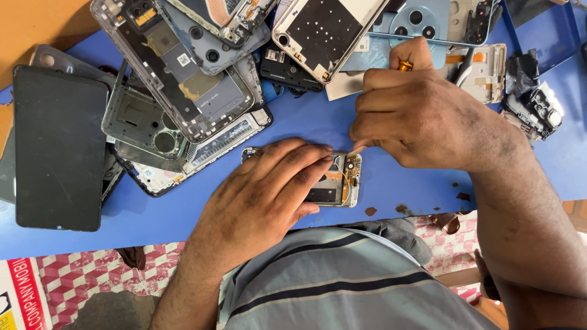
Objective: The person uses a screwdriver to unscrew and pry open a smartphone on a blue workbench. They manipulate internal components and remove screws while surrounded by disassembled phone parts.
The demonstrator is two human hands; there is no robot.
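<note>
Flat on the blue work mat (379, 183), the opened phone (342, 180) lies pinned under the left hand (269, 195), fingers pressing its frame. Clenched, the right hand (422, 116) grips a small orange-handled screwdriver (405, 65). Light, stiff, with fragile circuitry; best held by the edges.

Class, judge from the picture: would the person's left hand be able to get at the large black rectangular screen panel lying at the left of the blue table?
Probably yes. The left hand presses on the small opened phone, but the black screen panel lies uncovered on that same side, with bare blue table between them.
</note>
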